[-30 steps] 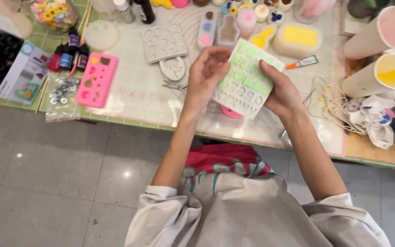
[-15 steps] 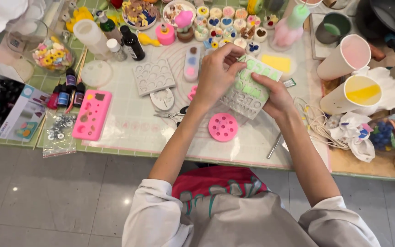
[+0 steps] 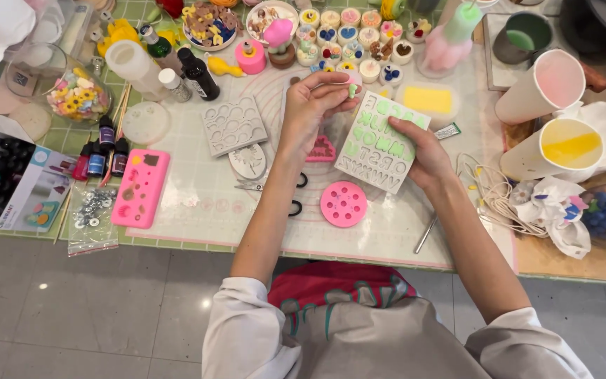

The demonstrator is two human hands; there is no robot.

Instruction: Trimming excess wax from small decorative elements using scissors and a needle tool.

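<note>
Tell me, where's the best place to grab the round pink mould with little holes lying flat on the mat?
Probably by the outer rim of the round pink silicone mould, pinched from above at the near edge. It lies flat with cavities facing up, and black scissors crowd its left side, so the near side looks freest.

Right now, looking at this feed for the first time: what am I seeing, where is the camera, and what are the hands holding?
No machine here: a person works with two bare hands. The single picture comes from a camera worn on the head, looking down over arms and lap at a crowded craft table.

The right hand holds a pale rectangular mould filled with green letter shapes. The left hand pinches a small green piece just above that mould's top edge.

On the table lie a round pink mould, a long pink mould, a grey mould, scissors partly hidden under the left forearm, small dye bottles, and two cups with pink and yellow contents at the right.
</note>
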